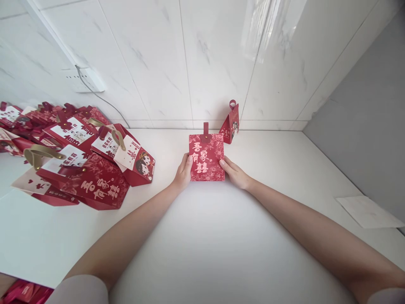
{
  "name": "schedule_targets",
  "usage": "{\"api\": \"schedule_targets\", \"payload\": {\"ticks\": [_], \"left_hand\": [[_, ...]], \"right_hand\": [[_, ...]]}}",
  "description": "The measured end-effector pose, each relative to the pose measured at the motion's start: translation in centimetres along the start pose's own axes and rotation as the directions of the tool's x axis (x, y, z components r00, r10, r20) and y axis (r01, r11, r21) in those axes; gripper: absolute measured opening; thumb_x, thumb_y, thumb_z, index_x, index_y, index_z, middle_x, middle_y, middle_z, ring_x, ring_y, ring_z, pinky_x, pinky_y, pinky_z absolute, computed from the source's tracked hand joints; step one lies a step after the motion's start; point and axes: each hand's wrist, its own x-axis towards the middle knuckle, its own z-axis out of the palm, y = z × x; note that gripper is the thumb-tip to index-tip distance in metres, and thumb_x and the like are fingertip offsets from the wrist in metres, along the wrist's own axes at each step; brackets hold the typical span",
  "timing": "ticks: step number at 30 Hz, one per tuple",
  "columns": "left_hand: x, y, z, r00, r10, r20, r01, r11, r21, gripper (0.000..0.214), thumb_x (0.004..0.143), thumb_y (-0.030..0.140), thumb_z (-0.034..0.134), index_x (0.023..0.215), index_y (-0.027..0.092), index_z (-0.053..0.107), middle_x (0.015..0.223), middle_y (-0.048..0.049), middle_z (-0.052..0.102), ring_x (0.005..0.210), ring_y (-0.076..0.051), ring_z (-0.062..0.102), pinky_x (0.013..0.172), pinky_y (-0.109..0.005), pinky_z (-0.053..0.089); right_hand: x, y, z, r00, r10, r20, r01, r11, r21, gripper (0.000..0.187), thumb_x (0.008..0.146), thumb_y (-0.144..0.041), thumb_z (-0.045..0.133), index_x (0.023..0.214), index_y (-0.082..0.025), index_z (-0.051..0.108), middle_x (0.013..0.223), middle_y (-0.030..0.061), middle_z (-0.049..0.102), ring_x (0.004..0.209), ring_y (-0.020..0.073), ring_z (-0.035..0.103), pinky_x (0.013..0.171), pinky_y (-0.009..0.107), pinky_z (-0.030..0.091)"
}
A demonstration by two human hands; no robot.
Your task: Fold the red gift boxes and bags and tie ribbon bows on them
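Observation:
A red gift box (207, 158) with pale lettering, a floral print and a strap loop on top is held upright at the middle of the white table. My left hand (183, 172) grips its left side, thumb on the front face. On the opposite side my right hand (234, 173) is closed on the box in the same way. The fingers behind the box are hidden. Just behind it, near the wall, stands a smaller-looking red gift box (230, 124) with a ring-shaped strap, seen from its side.
Several red and white gift boxes (104, 185) with straps crowd the table's left side. A socket strip (85, 80) with a grey cable (104, 101) is on the tiled wall (158, 55). A white sheet (370, 211) lies at the right edge. Red items (27, 292) show at lower left.

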Motion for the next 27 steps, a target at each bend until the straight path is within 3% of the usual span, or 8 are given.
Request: {"api": "schedule_targets", "payload": {"ticks": [6,10,13,16,18,20,24,27], "left_hand": [[-0.1,-0.1,-0.2,0.998,-0.009,-0.062,0.014,0.996,0.089,0.048,0.089,0.058,0.043,0.123,0.024,0.043,0.111,-0.0064,0.063,0.097,-0.021,0.062,0.08,-0.033,0.049],[-0.3,0.6,-0.4,0.972,0.144,-0.188,-0.081,0.948,0.308,0.047,0.09,0.05,0.045,0.128,0.024,0.039,0.117,-0.0098,0.059,0.098,-0.021,0.061,0.083,-0.034,0.049],[-0.9,1.3,-0.2,0.955,0.285,-0.087,-0.205,0.838,0.506,0.043,0.092,0.045,0.044,0.129,0.023,0.045,0.135,-0.012,0.048,0.122,-0.025,0.05,0.1,-0.04,0.04],[-1.8,1.5,0.3,0.952,0.286,0.105,-0.288,0.734,0.615,0.079,0.081,0.047,0.061,0.146,0.021,0.025,0.153,-0.0157,0.026,0.141,-0.033,0.026,0.113,-0.049,0.023],[-2.3,1.4,0.8,0.956,0.242,0.167,-0.293,0.731,0.616,0.112,0.066,0.049,0.075,0.151,0.019,0.008,0.157,-0.0185,0.009,0.144,-0.037,0.013,0.114,-0.054,0.017],[-2.6,1.1,1.2,0.963,0.207,0.17,-0.268,0.766,0.584,0.122,0.06,0.049,0.079,0.151,0.021,0.003,0.158,-0.0173,0.004,0.145,-0.038,0.008,0.114,-0.055,0.016],[-2.2,0.2,0.9,0.976,0.166,0.141,-0.213,0.862,0.459,0.106,0.071,0.044,0.072,0.151,0.026,0.005,0.153,-0.0132,0.023,0.141,-0.032,0.024,0.111,-0.048,0.029],[-1.4,-0.2,0.1,0.971,0.151,0.185,-0.205,0.923,0.326,0.086,0.079,0.044,0.062,0.151,0.028,0.015,0.148,-0.0118,0.035,0.13,-0.031,0.042,0.102,-0.043,0.04]], "right_hand": [[0.0,0.2,0.0,1.0,-0.013,0.011,0.012,0.999,0.042,0.056,0.094,-0.061,0.032,0.139,-0.03,0.041,0.142,0.0005,0.049,0.129,0.0234,0.046,0.112,0.043,0.032],[0.0,0.2,0.0,0.996,-0.085,0.014,0.084,0.996,0.01,0.053,0.096,-0.059,0.028,0.139,-0.03,0.042,0.139,-0.0001,0.052,0.126,0.0232,0.049,0.11,0.043,0.034],[-0.3,-0.1,0.1,0.992,-0.117,-0.056,0.105,0.978,-0.18,0.049,0.094,-0.056,0.039,0.135,-0.031,0.045,0.128,0.0006,0.06,0.113,0.0259,0.057,0.102,0.044,0.041],[-1.0,-0.7,0.4,0.98,-0.172,-0.101,0.137,0.948,-0.289,0.044,0.096,-0.054,0.034,0.125,-0.029,0.055,0.111,0.0039,0.066,0.097,0.0275,0.062,0.092,0.045,0.046],[-1.4,-1.1,0.8,0.968,-0.215,-0.131,0.159,0.925,-0.345,0.042,0.096,-0.053,0.033,0.117,-0.028,0.059,0.103,0.0065,0.065,0.093,0.0277,0.061,0.089,0.045,0.047],[-1.5,-1.4,1.0,0.958,-0.241,-0.157,0.166,0.909,-0.382,0.042,0.096,-0.053,0.033,0.114,-0.028,0.061,0.099,0.0083,0.063,0.093,0.028,0.059,0.088,0.045,0.047],[-1.4,-1.8,1.0,0.968,-0.218,-0.124,0.177,0.943,-0.281,0.047,0.093,-0.055,0.041,0.131,-0.029,0.051,0.119,0.0091,0.057,0.107,0.0282,0.054,0.093,0.045,0.047],[-1.2,-1.8,0.9,0.991,-0.134,0.012,0.135,0.99,-0.05,0.061,0.091,-0.055,0.045,0.146,-0.033,0.028,0.149,0.0058,0.033,0.127,0.0274,0.044,0.101,0.045,0.043]]}}
